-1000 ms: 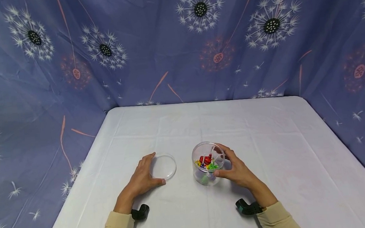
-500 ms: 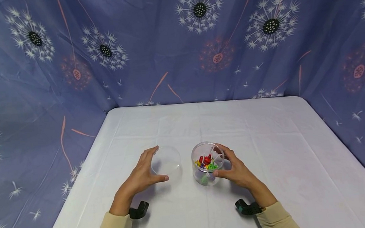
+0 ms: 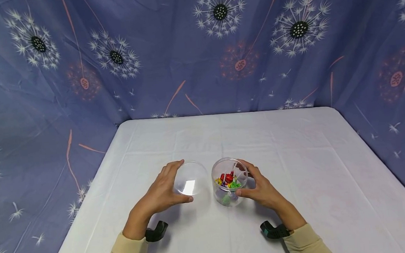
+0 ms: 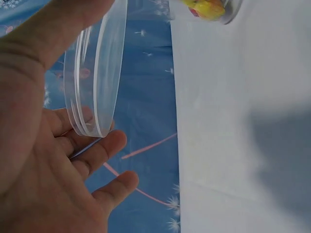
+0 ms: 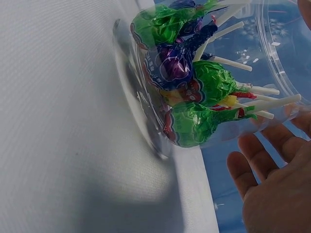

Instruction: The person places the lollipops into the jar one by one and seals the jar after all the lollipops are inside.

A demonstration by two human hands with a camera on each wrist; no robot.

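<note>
A clear round lid is gripped at its edge by my left hand, thumb on the near side and fingers on the far side. The left wrist view shows the lid held on edge relative to that camera, with its ridged rim. Just right of it stands a clear plastic jar, uncovered at the top. My right hand holds the jar's right side near the rim. Inside lie several wrapped lollipops in green, purple, red and yellow, their white sticks pointing toward the mouth.
A white cloth covers the table. Behind and at both sides hangs a blue curtain with a dandelion print. Black wrist devices sit on both wrists.
My left hand has lifted the lid off the tablecloth and brought it rightward, close beside the jar. The right hand and the jar have stayed in place.
</note>
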